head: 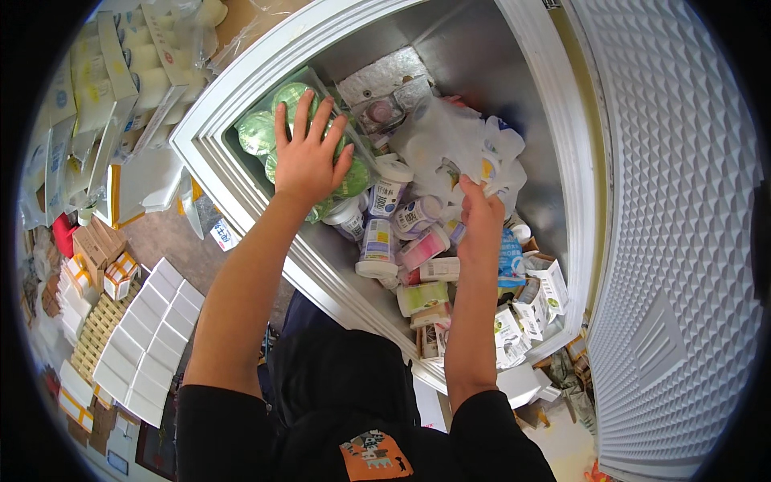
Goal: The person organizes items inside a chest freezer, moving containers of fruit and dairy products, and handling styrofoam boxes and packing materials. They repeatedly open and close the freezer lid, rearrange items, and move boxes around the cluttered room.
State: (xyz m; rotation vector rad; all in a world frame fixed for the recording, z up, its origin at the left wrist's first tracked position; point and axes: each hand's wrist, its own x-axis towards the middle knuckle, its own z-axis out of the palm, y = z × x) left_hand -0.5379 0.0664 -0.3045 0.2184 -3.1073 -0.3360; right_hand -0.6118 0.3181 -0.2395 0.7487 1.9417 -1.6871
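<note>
A chest freezer (385,7) with a raised lid (668,181) lies before me, packed with food tubs. My left hand (308,162) rests, fingers spread, on a clear-wrapped pack of green-topped cups (256,132) in the left corner. Between the thumb and fingers of my right hand (482,208) is the edge of a translucent white plastic bag (443,135); its contents are mostly hidden. Several white-lidded tubs (379,241) lie tumbled between my hands. A pink tub (424,247) and a green-labelled tub (423,297) are nearer to me.
Small white cartons (512,331) and a blue packet (511,256) fill the freezer's right end. A frosty block (385,75) sits at its back. Outside at left are wrapped stacks of cups (144,66), white foam boxes (147,343) and a cardboard box (98,247).
</note>
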